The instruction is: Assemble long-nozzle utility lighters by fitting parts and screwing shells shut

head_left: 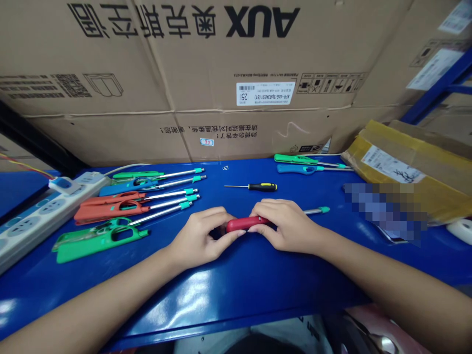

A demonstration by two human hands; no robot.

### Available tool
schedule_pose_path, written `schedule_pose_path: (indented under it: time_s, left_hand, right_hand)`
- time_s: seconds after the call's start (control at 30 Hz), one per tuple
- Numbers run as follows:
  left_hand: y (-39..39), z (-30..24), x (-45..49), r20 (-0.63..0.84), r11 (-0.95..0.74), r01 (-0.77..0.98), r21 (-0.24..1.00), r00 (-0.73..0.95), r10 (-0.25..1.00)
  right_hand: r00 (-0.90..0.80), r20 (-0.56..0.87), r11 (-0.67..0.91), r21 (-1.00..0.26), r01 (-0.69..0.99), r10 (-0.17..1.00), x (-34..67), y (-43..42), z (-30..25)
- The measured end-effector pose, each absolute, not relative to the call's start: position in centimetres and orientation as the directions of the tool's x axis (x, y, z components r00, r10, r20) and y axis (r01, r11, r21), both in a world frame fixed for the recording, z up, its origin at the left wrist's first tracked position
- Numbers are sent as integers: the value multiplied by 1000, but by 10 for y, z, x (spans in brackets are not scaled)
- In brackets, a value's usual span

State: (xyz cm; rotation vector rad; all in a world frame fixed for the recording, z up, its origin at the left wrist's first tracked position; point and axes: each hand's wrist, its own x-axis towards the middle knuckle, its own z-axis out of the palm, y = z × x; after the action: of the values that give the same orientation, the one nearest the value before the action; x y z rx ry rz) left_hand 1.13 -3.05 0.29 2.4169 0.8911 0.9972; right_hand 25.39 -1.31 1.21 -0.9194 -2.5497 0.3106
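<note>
Both hands grip one red long-nosed lighter [239,224] above the middle of the blue table. My left hand [204,233] is closed around its handle end, the thumb lying along the near side. Around its middle, my right hand [282,223] is closed, thumb and fingers pinching the body. The lighter's metal tube with a teal tip [323,210] sticks out to the right beyond my right hand. Much of the body is hidden by my fingers. Just behind the hands lies a screwdriver [262,187] with a black and yellow handle, its shaft pointing left.
Several green, blue and orange lighters [112,209] lie at left beside a white power strip [47,209]. Two more lighters [300,168] are at the back right, near a yellow-taped carton [413,167]. A large cardboard box [206,64] walls off the back of the table [206,295].
</note>
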Motion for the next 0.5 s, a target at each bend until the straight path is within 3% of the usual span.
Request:
schedule_pose_path:
  time_s: [0.13, 0.23, 0.33, 0.5]
  left_hand:
    - [-24, 2, 7, 453, -659, 373, 653, 504, 735]
    - [-20, 0, 7, 242, -440, 334, 833, 495, 834]
    - [-19, -2, 9, 96, -274, 306, 912, 491, 866]
    - [-17, -6, 11, 174, -295, 240, 925, 423, 889]
  right_hand:
    - [-712, 315, 779, -282, 561, 627, 254, -10, 11]
    - [-749, 299, 806, -202, 556, 591, 255, -6, 11]
    - [-757, 308, 817, -201, 540, 576, 259, -2, 12]
    - [-756, 299, 812, -182, 554, 582, 268, 3, 17]
